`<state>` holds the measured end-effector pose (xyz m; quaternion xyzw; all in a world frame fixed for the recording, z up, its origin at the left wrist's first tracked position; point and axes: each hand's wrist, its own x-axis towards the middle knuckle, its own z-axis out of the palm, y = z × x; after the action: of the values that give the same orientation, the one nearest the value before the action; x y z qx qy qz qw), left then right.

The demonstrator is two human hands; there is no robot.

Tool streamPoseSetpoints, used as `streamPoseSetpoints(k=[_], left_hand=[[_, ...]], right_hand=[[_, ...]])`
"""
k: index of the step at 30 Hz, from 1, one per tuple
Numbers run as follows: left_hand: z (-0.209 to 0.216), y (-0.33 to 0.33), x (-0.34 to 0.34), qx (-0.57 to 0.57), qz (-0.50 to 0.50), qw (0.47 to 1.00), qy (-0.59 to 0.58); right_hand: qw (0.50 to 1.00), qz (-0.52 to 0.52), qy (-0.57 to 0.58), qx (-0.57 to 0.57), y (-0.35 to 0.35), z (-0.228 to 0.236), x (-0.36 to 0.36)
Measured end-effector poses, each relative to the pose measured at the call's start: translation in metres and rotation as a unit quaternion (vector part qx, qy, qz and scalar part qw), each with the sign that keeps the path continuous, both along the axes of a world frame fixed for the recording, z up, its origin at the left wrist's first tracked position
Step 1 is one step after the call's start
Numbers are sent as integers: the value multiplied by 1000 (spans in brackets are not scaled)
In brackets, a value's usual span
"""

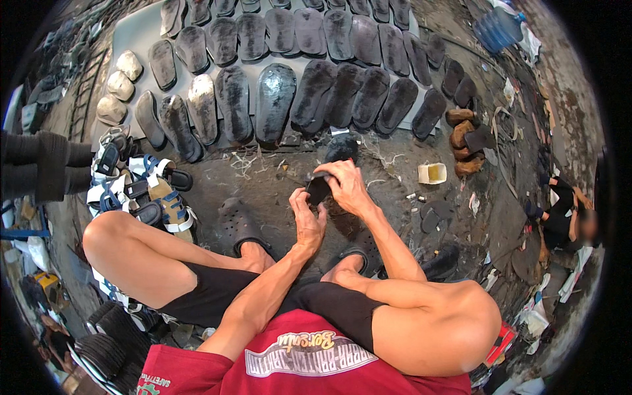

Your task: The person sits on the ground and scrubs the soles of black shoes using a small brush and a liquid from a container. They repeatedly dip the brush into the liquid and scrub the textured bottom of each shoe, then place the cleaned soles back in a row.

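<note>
Between my hands is a small dark sole [318,191], tilted up in front of my shins. My right hand [347,187] grips its upper end, with the fingers bent over the edge. Lower down, my left hand [308,222] closes around the near end with thumb and fingers. Just beyond them a round black lump [341,147] rests on the ground. Farther off, dark shoe soles [342,99] lie in rows on a grey sheet [137,29]; a few look shiny and wet.
Strapped sandals [164,197] are heaped at the left, near pale rounded lumps [120,85]. A cut-open whitish container [432,174] and brown blocks [461,135] stand right. Dark clogs [238,224] are on my feet. Far right, another person [561,207] sits; a blue water jug [498,29] lies beyond.
</note>
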<state>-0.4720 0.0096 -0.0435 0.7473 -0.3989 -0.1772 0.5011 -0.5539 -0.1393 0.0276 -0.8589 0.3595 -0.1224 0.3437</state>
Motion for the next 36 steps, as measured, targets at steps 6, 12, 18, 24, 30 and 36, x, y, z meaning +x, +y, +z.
streamPoseSetpoints(k=[6,12,18,24,30,36], left_hand=[[13,1,6,61,18,996,-57],[17,-2,6,63,85,993,-46],[2,-12,27,72,207,975,13],[4,-1,16,86,166,982,24],[28,-5,8,120,16,991,-64],[16,-12,9,140,-11,989,-40]], right_hand=[[988,-107,42,-108,-9,-12,-9],[972,-86,85,-202,27,-28,-4],[983,-15,18,-184,64,-25,1],[921,-264,-175,228,25,-14,-35],[799,-367,-291,377,1,46,-93],[766,-461,-322,311,-12,65,-167]])
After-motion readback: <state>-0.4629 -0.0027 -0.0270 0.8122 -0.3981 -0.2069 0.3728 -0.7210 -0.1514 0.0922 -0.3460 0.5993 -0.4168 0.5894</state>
